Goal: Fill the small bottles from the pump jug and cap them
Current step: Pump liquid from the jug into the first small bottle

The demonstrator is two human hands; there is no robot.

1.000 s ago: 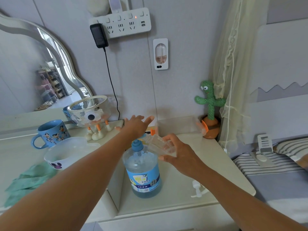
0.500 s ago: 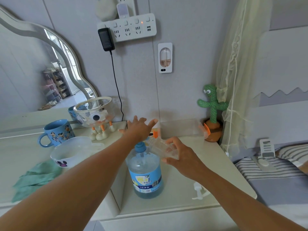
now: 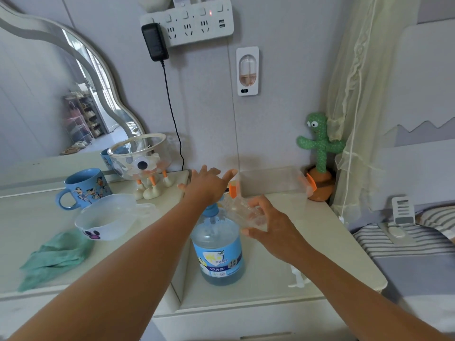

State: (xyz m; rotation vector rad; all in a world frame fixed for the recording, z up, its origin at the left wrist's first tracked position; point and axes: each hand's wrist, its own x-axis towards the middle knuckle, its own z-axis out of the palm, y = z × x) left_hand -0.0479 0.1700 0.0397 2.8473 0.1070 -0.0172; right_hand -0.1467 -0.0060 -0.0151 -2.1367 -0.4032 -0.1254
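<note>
In the past second almost nothing has shifted. On the low counter point(image 3: 270, 274) the pump jug point(image 3: 218, 252) stands where it was. My left hand point(image 3: 206, 185) still lies over its blue top, fingers spread and straight; whether it presses, I cannot tell. My right hand point(image 3: 273, 230) keeps its fingers curled round the small bottle point(image 3: 242, 210), tilted just beside the jug's neck. The bottle looks empty, so I judge filling has barely begun.

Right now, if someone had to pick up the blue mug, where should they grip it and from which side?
Probably by its handle, coming from the left. The blue mug stands upright with the handle sticking out leftward, while the white bowl crowds its front right.
</note>
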